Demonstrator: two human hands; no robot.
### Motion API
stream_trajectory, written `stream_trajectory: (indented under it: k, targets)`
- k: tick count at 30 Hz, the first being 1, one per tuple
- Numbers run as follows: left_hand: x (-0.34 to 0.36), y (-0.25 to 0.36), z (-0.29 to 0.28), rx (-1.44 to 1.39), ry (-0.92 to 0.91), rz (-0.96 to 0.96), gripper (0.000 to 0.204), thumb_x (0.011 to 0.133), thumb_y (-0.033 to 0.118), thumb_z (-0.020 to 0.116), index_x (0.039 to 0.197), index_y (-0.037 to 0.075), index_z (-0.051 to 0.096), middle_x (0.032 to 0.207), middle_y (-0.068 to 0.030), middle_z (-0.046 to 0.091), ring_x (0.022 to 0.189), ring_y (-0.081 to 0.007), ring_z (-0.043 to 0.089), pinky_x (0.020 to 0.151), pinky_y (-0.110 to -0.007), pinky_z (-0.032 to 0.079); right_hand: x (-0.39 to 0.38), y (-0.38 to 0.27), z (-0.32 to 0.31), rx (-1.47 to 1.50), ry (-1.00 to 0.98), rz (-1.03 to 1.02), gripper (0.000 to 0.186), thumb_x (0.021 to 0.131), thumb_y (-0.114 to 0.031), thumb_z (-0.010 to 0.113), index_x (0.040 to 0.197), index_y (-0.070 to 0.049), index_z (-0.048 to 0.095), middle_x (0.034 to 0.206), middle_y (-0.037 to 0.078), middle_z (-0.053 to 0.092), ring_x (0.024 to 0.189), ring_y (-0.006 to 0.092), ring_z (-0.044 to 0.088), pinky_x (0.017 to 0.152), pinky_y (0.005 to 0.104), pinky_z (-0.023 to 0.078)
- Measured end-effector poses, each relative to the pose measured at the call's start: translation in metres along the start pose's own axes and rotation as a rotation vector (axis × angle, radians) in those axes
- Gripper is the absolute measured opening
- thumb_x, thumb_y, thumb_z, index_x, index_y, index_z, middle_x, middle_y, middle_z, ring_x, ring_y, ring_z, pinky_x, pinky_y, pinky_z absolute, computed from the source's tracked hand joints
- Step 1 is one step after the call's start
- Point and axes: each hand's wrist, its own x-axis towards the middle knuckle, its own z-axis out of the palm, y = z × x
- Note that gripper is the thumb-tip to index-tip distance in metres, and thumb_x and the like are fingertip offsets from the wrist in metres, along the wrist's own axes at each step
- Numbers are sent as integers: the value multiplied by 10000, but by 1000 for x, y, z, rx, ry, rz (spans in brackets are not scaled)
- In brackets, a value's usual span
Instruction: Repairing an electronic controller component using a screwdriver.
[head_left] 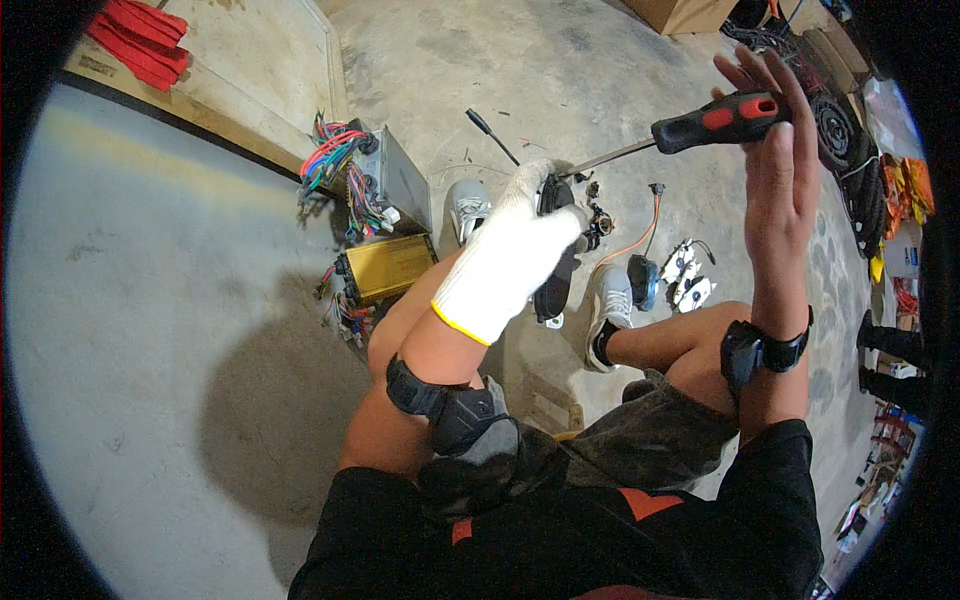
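Note:
My left hand [525, 245], in a white knit glove, is closed around a long black casing [553, 290] held between my lower legs. A small light tab sticks out at its near end. My bare right hand [785, 170] is raised at the right, its fingers fairly straight, against the handle of a black and red screwdriver [712, 122]. The shaft slants down to the left, and its tip meets the far end of the casing by the gloved fingers. The exact contact at the tip is hidden.
At the left, a silver box with coloured wires [395, 180] stands beside a gold box [390, 268]. Small dark parts [600, 225], a round black-blue part [643, 280] and white pieces [690, 275] lie on the floor. A red cloth [140, 45] hangs at upper left.

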Motion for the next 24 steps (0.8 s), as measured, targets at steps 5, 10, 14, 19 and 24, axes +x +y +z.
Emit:
stream_trajectory:
  k: [5,10,14,19,24]
  targets:
    - [4,-6,-6,-17,-24,73,511,841,94,659,1305,-6,469,1002,-104,593,791,-204,644,691,-334,552,-3,2,1,38,27,33,430,1034,-170,489,1428,-10,430,1309,108,579,1115,186,610,974,305,465]
    - [11,-4,-7,-16,-3,27,522,839,75,655,1316,-7,458,1018,-104,582,789,-204,643,692,-338,552,17,0,4,36,-6,-7,397,1035,-194,498,1379,3,504,1299,110,604,1137,176,598,952,283,468]
    - [11,-10,-6,-42,29,36,526,838,62,651,1320,-3,452,1013,-107,582,785,-213,648,669,-343,551,9,5,2,-6,29,65,427,1031,-208,516,1405,-3,486,1303,100,609,1158,163,582,932,279,467]
    - [12,-8,-8,-47,-4,29,528,834,51,653,1319,-1,451,1002,-108,588,784,-219,652,655,-346,548,16,-6,5,52,58,203,461,1023,-192,530,1439,-10,448,1336,126,575,1186,199,582,1020,320,434]
    - [14,-11,-7,-38,35,54,501,826,45,655,1289,-4,471,991,-104,594,766,-217,649,669,-343,545,9,-4,-4,24,-104,155,466,1034,-145,472,1473,-11,391,1390,170,533,1230,249,570,1036,346,432]
